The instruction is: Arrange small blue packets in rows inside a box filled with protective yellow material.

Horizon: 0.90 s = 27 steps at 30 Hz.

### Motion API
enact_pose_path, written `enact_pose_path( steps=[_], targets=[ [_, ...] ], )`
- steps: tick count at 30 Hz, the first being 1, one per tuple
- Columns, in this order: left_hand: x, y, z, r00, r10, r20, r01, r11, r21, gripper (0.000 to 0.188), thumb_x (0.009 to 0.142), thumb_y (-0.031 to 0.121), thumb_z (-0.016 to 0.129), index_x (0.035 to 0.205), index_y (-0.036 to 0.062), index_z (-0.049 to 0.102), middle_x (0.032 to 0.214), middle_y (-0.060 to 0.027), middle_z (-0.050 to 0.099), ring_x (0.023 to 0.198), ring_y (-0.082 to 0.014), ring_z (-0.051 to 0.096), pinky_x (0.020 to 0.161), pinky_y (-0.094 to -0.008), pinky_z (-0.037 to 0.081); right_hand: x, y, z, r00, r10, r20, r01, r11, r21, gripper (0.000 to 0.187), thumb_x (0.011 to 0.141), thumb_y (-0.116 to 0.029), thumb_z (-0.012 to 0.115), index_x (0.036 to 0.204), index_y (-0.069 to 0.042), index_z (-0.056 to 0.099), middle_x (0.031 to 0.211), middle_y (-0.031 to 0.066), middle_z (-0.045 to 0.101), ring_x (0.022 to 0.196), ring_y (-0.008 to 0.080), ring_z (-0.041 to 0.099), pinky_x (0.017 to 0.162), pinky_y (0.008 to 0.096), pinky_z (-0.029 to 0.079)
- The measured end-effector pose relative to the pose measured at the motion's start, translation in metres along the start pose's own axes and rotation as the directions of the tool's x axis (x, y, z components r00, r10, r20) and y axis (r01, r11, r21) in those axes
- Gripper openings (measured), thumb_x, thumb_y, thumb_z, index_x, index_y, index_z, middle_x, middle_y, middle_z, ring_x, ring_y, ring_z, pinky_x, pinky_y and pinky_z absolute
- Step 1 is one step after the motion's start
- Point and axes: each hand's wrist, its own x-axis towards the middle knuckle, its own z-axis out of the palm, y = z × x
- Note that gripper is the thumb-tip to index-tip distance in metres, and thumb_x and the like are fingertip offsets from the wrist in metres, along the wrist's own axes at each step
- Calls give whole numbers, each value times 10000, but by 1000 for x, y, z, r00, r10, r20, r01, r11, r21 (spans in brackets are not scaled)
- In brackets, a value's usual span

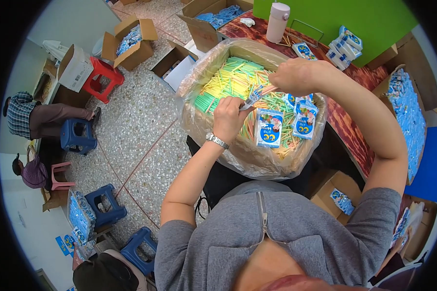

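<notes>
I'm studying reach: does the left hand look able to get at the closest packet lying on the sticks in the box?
Probably yes: that packet lies uncovered, just right of the left hand, though the hand seems busy holding another packet.

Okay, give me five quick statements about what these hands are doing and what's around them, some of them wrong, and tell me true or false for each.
1. The left hand holds a small blue-and-white packet. True.
2. The right hand is empty. False: it holds a few thin pinkish sticks at the packet.
3. The plastic-lined box contains sticks of a single colour. False: green, yellow and orange loose sticks show in it.
4. A pale pink bottle stands on the table beyond the box. True.
5. The watch is on the right wrist. False: the silver watch is on the left wrist.
</notes>
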Motion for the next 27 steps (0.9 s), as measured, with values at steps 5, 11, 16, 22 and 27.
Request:
enact_pose_path(
  steps=[5, 11, 16, 22, 27],
  targets=[
    [-1, 1, -1, 1000, -8, 21, 8, 1000, -14, 270, 678, 175, 826, 794, 45, 619, 736, -94, 606, 717, -286, 586, 645, -394, 471, 5, 0, 1, 1000, -5, 4, 5, 999, 45, 254, 945, -229, 542, 1000, 12, 600, 897, 196, 677, 872, 362, 666, 742, 469, 526],
    [-1, 4, -3, 1000, -2, 18, 4, 998, -67, 277, 682, 185, 832, 768, 42, 612, 724, -93, 601, 709, -283, 589, 634, -391, 467, 13, 3, 5, 989, -137, -50, 142, 983, 112, 347, 973, -315, 521, 957, 27, 582, 852, 212, 665, 831, 384, 648, 731, 488, 505],
    [-2, 2, -6, 998, -48, 28, 52, 988, -146, 289, 679, 199, 842, 765, 33, 621, 714, -92, 603, 680, -272, 595, 609, -380, 470, 24, 15, 21, 967, -233, -105, 244, 963, 114, 380, 982, -340, 503, 927, 26, 589, 832, 213, 659, 812, 401, 636, 726, 493, 498],
    [-1, 4, -4, 1000, 2, -11, -4, 984, -177, 278, 679, 167, 843, 775, 27, 623, 700, -88, 598, 632, -256, 586, 562, -359, 449, 23, 25, 26, 977, -211, -37, 214, 964, 159, 392, 985, -364, 489, 941, 6, 608, 815, 214, 656, 798, 401, 631, 715, 491, 493],
    [-1, 7, -7, 994, 104, -30, -106, 992, -64, 285, 687, 192, 834, 819, 32, 639, 734, -92, 613, 700, -284, 596, 614, -382, 480, 20, -1, -2, 980, -90, 178, 68, 990, 127, 428, 925, -407, 584, 1003, 13, 605, 791, 215, 648, 810, 384, 638, 719, 484, 491]
  ],
)
